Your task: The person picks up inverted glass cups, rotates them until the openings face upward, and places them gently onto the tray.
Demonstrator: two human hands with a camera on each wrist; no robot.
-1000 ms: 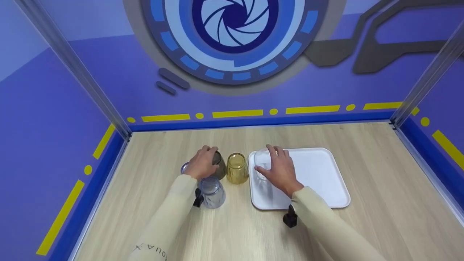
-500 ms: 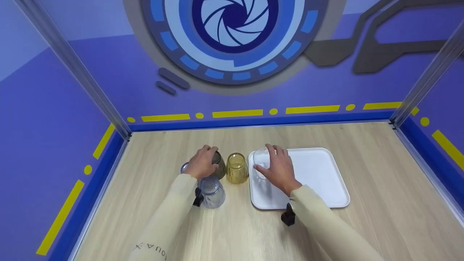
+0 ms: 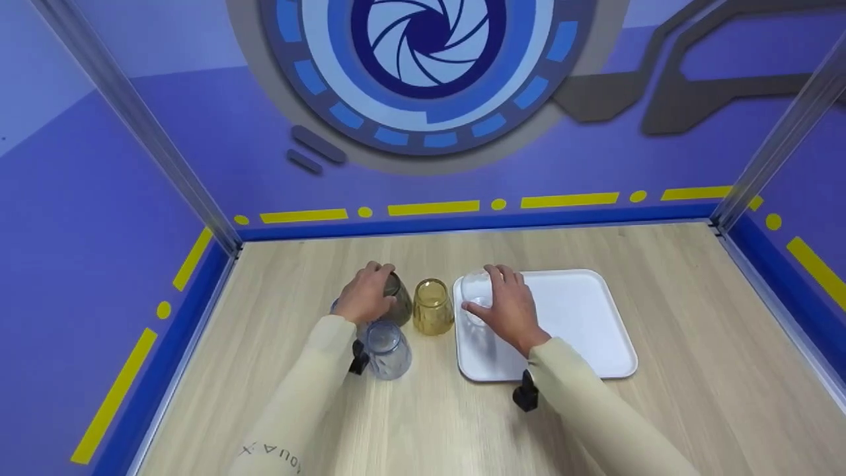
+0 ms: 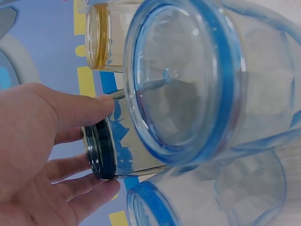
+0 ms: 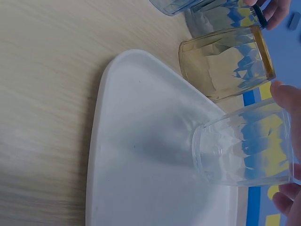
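Right hand (image 3: 507,307) first: it reaches in from the lower right with the forearm angled up over the white tray (image 3: 581,317), fingers and thumb wrapped round the clear glass (image 3: 477,291), which stands on the tray's near-left corner; the right wrist view shows that glass (image 5: 244,146) with its narrow end down on the white surface, a grip from the side that reads as steadying it where it sits. Over to the left hand (image 3: 363,297), palm down and fingers curled round the dark glass (image 3: 398,301), which stands on the bench (image 3: 661,410) among the other tumblers; from the left wrist camera the thumb and fingers (image 4: 70,165) pinch its dark rim (image 4: 99,150), so this looks like a grasp on the top end. Both sleeves run in from the bottom edge, elbows low, wrists bent slightly inward toward each other. Between the two hands stands the amber glass (image 3: 432,306), just beside the tray's left edge and untouched. Nearer the person, just beside the left wrist, a blue-tinted glass (image 3: 386,349) stands on the bench, and a second blue one peeks out, mostly hidden, behind the left hand.
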